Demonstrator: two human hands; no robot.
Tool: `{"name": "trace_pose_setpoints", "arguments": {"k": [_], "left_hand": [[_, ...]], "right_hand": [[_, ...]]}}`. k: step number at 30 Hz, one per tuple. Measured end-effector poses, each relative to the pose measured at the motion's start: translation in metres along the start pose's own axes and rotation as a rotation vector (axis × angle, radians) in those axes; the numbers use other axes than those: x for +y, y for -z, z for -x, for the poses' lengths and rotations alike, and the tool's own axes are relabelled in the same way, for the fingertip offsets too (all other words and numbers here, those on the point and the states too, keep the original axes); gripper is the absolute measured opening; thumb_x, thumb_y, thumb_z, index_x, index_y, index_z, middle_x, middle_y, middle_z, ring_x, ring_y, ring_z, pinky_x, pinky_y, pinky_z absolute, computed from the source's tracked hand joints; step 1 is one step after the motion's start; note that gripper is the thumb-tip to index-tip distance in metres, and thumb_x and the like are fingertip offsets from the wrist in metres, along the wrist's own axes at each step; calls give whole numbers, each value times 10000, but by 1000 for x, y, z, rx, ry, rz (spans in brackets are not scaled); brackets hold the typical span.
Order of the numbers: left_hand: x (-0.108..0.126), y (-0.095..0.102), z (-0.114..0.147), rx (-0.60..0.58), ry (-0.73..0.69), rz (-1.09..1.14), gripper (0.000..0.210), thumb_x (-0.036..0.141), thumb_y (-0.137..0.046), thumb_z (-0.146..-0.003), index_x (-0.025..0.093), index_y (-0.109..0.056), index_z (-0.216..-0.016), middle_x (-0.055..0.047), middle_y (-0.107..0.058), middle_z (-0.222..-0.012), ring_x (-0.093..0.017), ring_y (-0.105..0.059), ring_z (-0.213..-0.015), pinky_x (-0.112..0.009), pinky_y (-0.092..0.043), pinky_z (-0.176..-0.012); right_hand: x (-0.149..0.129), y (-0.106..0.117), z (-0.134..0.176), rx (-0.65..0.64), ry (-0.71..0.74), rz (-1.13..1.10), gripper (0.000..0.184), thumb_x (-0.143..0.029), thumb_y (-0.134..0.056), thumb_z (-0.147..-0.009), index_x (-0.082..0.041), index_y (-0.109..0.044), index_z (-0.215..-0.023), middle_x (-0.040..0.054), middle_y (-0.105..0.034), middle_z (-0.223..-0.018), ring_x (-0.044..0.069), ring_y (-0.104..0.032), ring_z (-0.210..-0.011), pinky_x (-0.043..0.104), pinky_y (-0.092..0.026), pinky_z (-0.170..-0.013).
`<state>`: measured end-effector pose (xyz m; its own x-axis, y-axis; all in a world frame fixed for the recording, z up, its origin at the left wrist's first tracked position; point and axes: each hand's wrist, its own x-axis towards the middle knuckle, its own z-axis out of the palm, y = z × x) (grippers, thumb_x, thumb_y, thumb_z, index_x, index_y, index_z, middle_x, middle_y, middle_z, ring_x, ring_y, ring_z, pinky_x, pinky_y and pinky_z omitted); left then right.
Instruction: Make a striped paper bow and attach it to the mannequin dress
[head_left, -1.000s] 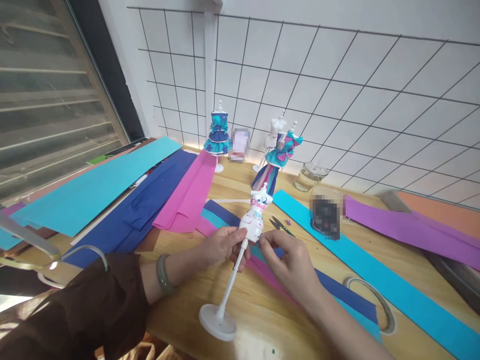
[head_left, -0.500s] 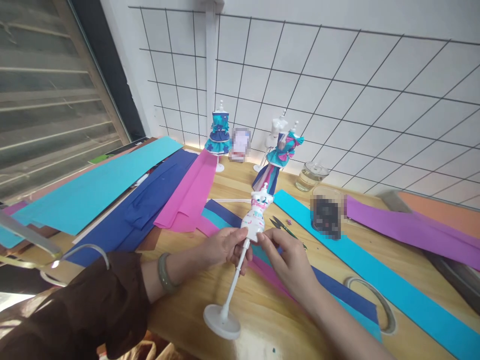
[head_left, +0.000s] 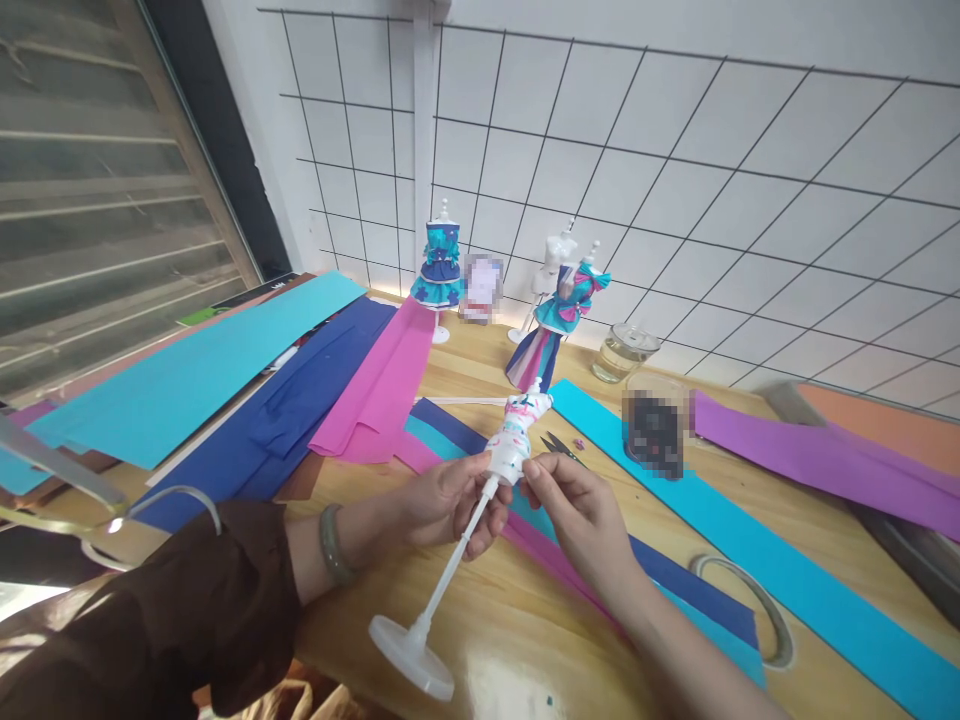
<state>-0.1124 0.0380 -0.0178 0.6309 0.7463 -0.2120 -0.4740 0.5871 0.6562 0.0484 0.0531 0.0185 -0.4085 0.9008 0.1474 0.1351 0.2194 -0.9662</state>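
A white miniature dress form (head_left: 511,445) on a rod and round base leans to the right, its base tipped toward me at lower left. Pink, blue and teal bits mark its torso. My left hand (head_left: 446,502) is closed around the bottom of the torso, by the top of the rod. At the right hip edge, my right hand (head_left: 576,505) pinches with thumb and forefinger; whether something thin is between those fingertips is hidden. Just behind the form lie small scissors (head_left: 559,446), partly covered by my right hand. Beneath both hands runs a layered blue, teal and pink crepe paper strip (head_left: 697,590).
Teal (head_left: 210,365), blue (head_left: 292,420) and pink paper (head_left: 382,390) lie left. Dressed forms (head_left: 439,270) (head_left: 574,300) and a bare form (head_left: 556,255) stand behind. A glass jar (head_left: 625,353), a long turquoise strip (head_left: 750,540) and a tape ring (head_left: 780,625) are right.
The dress form has tilted further, its base swinging left and toward me, its top shifting slightly right. Both hands keep their hold, and my right hand has moved slightly.
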Motion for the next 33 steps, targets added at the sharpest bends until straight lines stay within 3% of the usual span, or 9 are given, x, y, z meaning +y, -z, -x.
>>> {"name": "trace_pose_setpoints", "arguments": {"k": [8,11,18,22,28,33], "left_hand": [[13,5,4,122,-16,99,422,529,-377,-792,143,-527,-711,14,-524,-480,-59,-405,-293,-162,-232,-285],[13,8,3,121,-64,77,453,541,-350,-802,138,-547,-747,4,-538,-518,-64,-433,-321,-169,-267,-304],[1,7,-3,65,-111,-41,513,559,-314,-811,113,-566,-822,-28,-581,-568,-120,-514,-341,-217,-354,-323],[-3,10,-5,38,-153,-91,494,549,-352,-803,101,-555,-849,-36,-589,-586,-146,-552,-377,-239,-408,-358],[-1,8,-5,139,-240,-243,477,529,-372,-807,83,-541,-818,-46,-583,-544,-146,-553,-386,-245,-438,-394],[-2,7,-5,140,-274,-413,469,517,-359,-822,90,-540,-750,-50,-574,-508,-143,-565,-423,-241,-458,-426]], "right_hand": [[13,13,-8,143,-53,-172,271,-370,-504,-825,-164,-571,-663,4,-531,-611,104,-462,-579,232,-375,-579],[14,15,-10,111,-75,-183,286,-388,-483,-833,-159,-605,-713,33,-577,-665,120,-497,-600,251,-401,-596],[2,4,-2,3,-52,-34,346,-411,-416,-860,-159,-597,-707,24,-563,-620,117,-482,-556,247,-402,-571],[-1,6,-1,-40,-53,30,315,-396,-479,-831,-158,-578,-649,18,-554,-619,108,-466,-562,225,-381,-547],[-1,5,-2,-61,-64,97,273,-398,-518,-800,-157,-602,-703,11,-548,-609,109,-450,-544,226,-372,-517],[6,3,0,-36,36,380,267,-360,-428,-850,-172,-565,-719,24,-550,-633,133,-466,-578,253,-369,-541]]}}
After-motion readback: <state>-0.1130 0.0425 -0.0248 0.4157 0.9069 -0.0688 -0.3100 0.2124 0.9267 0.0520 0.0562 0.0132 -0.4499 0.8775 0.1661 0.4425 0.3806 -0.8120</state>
